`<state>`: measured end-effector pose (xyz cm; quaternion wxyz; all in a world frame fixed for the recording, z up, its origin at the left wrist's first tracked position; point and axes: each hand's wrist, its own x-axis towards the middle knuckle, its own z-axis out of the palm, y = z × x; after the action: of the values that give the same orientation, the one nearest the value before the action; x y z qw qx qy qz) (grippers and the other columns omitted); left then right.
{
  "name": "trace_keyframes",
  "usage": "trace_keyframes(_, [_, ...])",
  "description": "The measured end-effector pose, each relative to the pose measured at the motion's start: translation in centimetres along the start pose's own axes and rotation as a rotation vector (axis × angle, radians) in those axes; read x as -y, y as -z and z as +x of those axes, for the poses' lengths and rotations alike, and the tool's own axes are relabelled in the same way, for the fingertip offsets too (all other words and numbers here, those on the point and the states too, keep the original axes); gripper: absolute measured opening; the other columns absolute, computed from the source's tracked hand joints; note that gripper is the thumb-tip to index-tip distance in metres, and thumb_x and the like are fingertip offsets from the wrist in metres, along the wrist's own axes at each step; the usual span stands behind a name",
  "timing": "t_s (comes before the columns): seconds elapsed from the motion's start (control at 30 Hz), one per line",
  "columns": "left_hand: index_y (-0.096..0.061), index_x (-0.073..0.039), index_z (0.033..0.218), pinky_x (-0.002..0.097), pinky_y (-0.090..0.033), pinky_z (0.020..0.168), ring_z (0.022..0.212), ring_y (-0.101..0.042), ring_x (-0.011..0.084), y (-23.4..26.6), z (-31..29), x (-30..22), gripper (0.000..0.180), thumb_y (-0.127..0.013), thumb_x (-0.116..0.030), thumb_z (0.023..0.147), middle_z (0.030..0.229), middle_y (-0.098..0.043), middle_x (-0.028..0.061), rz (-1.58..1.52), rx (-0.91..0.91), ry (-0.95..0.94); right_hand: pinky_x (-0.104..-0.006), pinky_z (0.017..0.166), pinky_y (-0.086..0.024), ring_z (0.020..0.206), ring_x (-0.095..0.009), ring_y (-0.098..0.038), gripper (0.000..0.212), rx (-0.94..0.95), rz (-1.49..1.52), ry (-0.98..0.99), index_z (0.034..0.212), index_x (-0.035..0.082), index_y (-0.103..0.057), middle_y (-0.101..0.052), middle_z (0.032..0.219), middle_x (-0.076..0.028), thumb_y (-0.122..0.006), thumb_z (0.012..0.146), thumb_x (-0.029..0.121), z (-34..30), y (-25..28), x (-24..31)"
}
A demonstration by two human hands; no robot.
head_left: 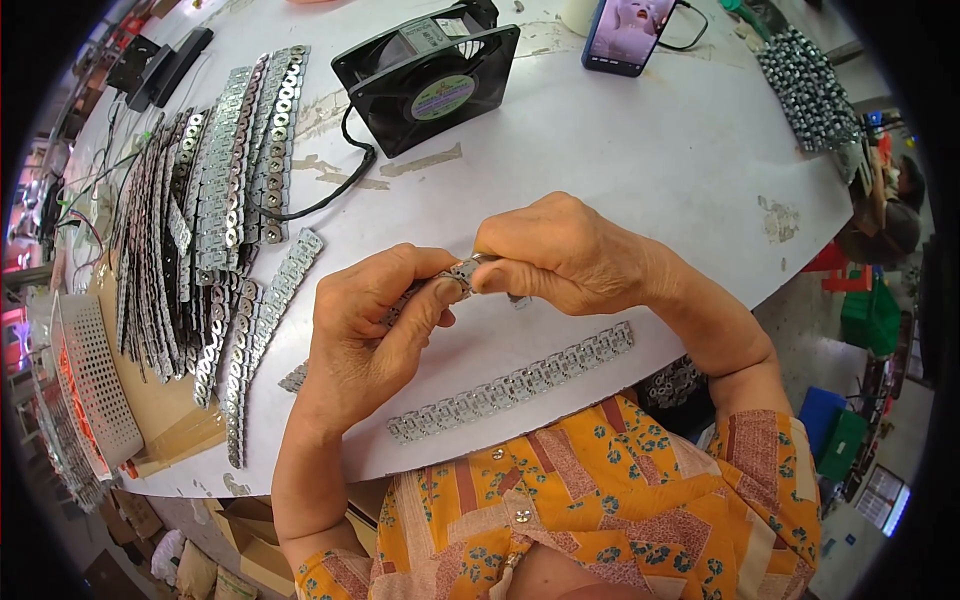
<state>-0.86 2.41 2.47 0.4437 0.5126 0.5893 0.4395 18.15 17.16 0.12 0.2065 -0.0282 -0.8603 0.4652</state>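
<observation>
Both hands pinch one small silvery stamped-metal link piece (462, 272) just above the long flat strip of joined metal links (512, 384) on the white round surface (640, 150). Left hand (365, 335) should steady it from below while right hand (560, 252) presses squarely with its fingertips.

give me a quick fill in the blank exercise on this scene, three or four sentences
1. Both hands, the left hand and the right hand, pinch a small ____ part between the fingertips.
2. The black fan rests on the ____ table.
3. A long metal strip lies on the table between the hands and the person's ____ shirt.
4. The stack of metal strips lies to the person's ____.

Missing words: metal; white; orange; left
</observation>
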Motion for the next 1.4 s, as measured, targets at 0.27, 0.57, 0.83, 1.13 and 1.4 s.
trace_keyframes(0.27, [-0.072,0.003,0.103,0.0226,-0.053,0.061,0.073,-0.068,0.0079,0.7,0.0,0.0,0.013,-0.070,-0.009,0.100,0.085,-0.072,0.0041,-0.111,0.074,0.133,-0.0395,0.050,-0.042,0.054,-0.030,-0.052,0.026,-0.010,0.004,-0.057,0.085,0.003,-0.057,-0.054,0.067,-0.011,-0.070,0.100,0.020,-0.5,-0.8,0.1])
trace_keyframes(0.57, [-0.072,0.005,0.101,0.0229,-0.049,0.063,0.070,-0.060,0.0061,2.1,-0.3,0.6,0.015,-0.073,-0.009,0.097,0.078,-0.069,0.0023,-0.051,0.165,0.153,-0.0405,0.050,-0.042,0.054,-0.031,-0.054,0.024,0.060,-0.097,0.035,0.084,0.003,-0.057,-0.053,0.066,-0.010,-0.070,0.099,0.017,0.1,-1.1,0.3])
trace_keyframes(0.83, [-0.073,0.004,0.102,0.0220,-0.054,0.063,0.070,-0.066,0.0077,2.8,0.0,-1.1,0.017,-0.072,-0.013,0.100,0.083,-0.073,0.0055,-0.265,0.229,0.343,-0.0237,0.042,-0.037,0.047,-0.010,-0.050,0.031,0.128,0.755,-0.652,0.086,0.006,-0.060,-0.055,0.064,0.003,-0.060,0.106,0.030,-0.1,-0.8,1.2])
trace_keyframes(1.13, [-0.071,0.005,0.106,0.0246,-0.054,0.063,0.072,-0.066,0.0103,1.2,-0.2,1.8,0.010,-0.067,0.000,0.099,0.088,-0.073,0.0061,0.164,-0.082,-0.144,-0.0188,0.045,-0.037,0.052,-0.002,-0.047,0.038,-0.052,0.746,-0.742,0.088,0.007,-0.062,-0.055,0.066,0.004,-0.050,0.111,0.036,0.7,-1.7,0.7])
trace_keyframes(1.4, [-0.068,0.001,0.108,0.0307,-0.051,0.057,0.065,-0.065,0.0214,-1.0,0.5,2.2,0.022,-0.069,0.011,0.088,0.084,-0.069,0.0119,0.591,-0.319,-0.471,-0.0223,0.049,-0.038,0.056,-0.003,-0.046,0.037,-0.124,0.396,-0.505,0.082,0.004,-0.061,-0.052,0.064,0.004,-0.054,0.109,0.029,0.7,-2.1,0.5])
